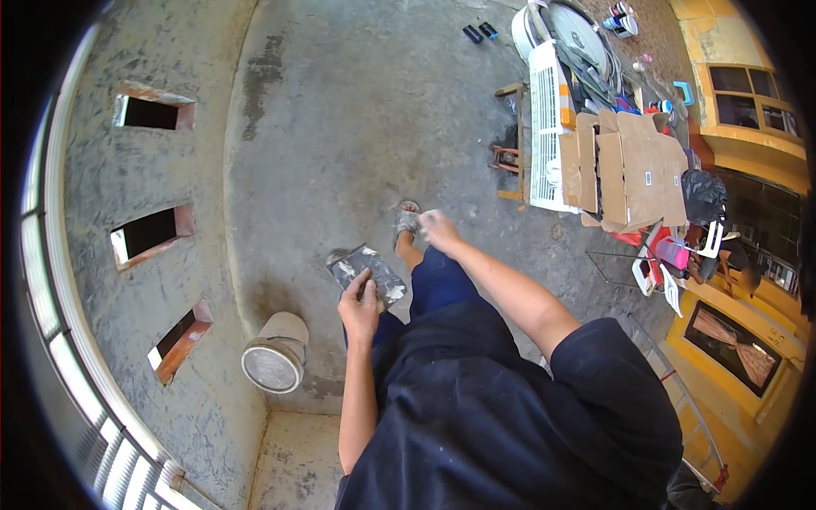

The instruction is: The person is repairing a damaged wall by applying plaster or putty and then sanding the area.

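Note:
My left hand grips a dark, flat rectangular plate smeared with white, plaster-like material. Its fingers press on the plate's top face, and the plate is held in front of my left leg. To the right and a little farther off, my right hand is closed, with pale dust on it. Whatever it may hold is hidden. Beyond that hand shows my sandalled foot on the concrete floor.
A pale lidded bucket stands at my left by the rough grey wall, which has several rectangular openings. On the right are cardboard boxes, a white slatted panel, a ladder and mixed clutter. Dark slippers lie far ahead.

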